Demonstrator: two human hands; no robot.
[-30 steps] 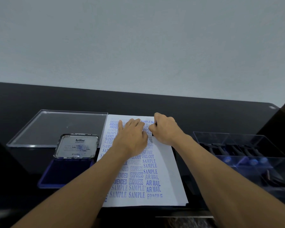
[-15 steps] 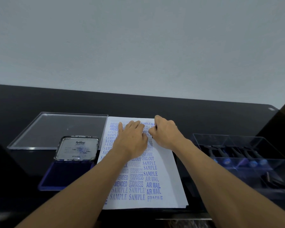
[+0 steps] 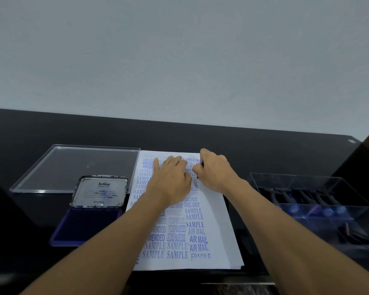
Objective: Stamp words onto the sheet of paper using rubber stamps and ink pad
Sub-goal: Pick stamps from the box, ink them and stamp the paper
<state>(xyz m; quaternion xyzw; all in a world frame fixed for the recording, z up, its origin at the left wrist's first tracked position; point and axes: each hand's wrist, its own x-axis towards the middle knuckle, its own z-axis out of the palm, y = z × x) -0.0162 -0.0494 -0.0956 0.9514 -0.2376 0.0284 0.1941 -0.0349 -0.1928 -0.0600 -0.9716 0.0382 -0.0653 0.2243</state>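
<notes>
Sheet (image 3: 213, 209) lies on table (image 3: 179, 135) between ink pad (image 3: 85, 226) and stamp box (image 3: 307, 184). My left hand (image 3: 170, 177) presses flat on its top; my right hand (image 3: 215, 171), alongside, grips 1 mostly hidden stamp (image 3: 201, 165).

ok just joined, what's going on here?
A person is stamping words on the paper. The left hand lies flat on the sheet's upper part. The right hand grips a mostly hidden stamp down near the top edge. Blue words cover much of the sheet. The ink pad sits open on the left, and spare stamps lie in the clear box on the right.
</notes>
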